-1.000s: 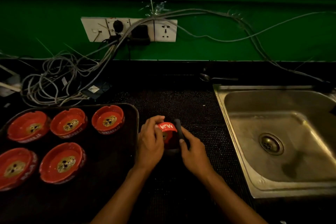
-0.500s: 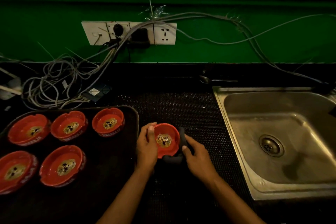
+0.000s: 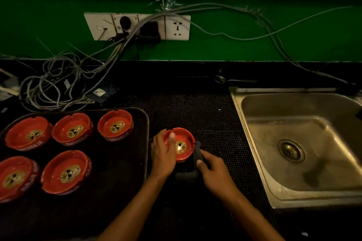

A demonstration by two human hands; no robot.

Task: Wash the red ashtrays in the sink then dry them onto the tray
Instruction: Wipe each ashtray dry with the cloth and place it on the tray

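Green wall (image 3: 254, 49) fills the upper part of the frame, with a white socket strip (image 3: 137, 26) left of centre and grey cables (image 3: 64, 82) spilling from it down to a tangle at the left edge. Below runs a black counter covered with a dotted mat (image 3: 195, 111). A spoon (image 3: 233, 80) lies on the dark counter just above the sink's top edge.

At lower left sits a dark tray (image 3: 125, 162) carrying five red ashtrays, all upright: three in a back row (image 3: 28, 132) (image 3: 72, 129) (image 3: 115, 125) and two in a front row (image 3: 16, 178) (image 3: 65, 172), each with a pale emblem in the bowl (the lettering on the rims is too dim to read surely).

Just right of the tray, low in the centre of the frame, a sixth red ashtray (image 3: 181, 144) is upright over the mat. The left hand (image 3: 162, 154) grasps it at its left rim, thumb hooked over the edge into the bowl. The right hand (image 3: 213, 172) grips a dark cloth (image 3: 195, 157) that lies against the ashtray's right side and bunches beneath it.

A steel sink (image 3: 254, 162) fills the right of the frame, its drain (image 3: 291, 150) near the middle of the basin.
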